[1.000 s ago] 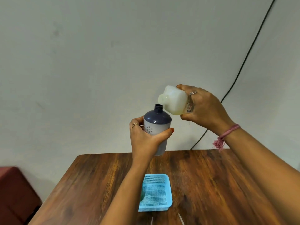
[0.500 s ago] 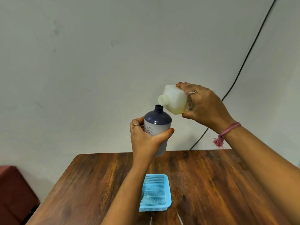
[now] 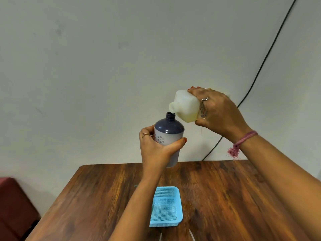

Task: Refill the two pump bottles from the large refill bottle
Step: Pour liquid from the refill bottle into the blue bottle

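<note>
While left hand [image 3: 156, 150] grips the pump bottle [image 3: 168, 134] upright at frame centre, above the table [image 3: 225, 197], right hand [image 3: 220, 113] clasps the refill bottle [image 3: 186, 108] tilted, its mouth just beside the bottle's open neck, upper right of centre.

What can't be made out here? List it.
Head view only:
- Liquid stream: none visible between the refill bottle mouth and the pump bottle neck; too small to tell.
- Pump bottle fill level: opaque body, partly covered by the left hand.
- Refill bottle's rear and label: covered by the right hand.
- Second pump bottle: not in view.
- Basket left side: behind the left forearm.
</note>
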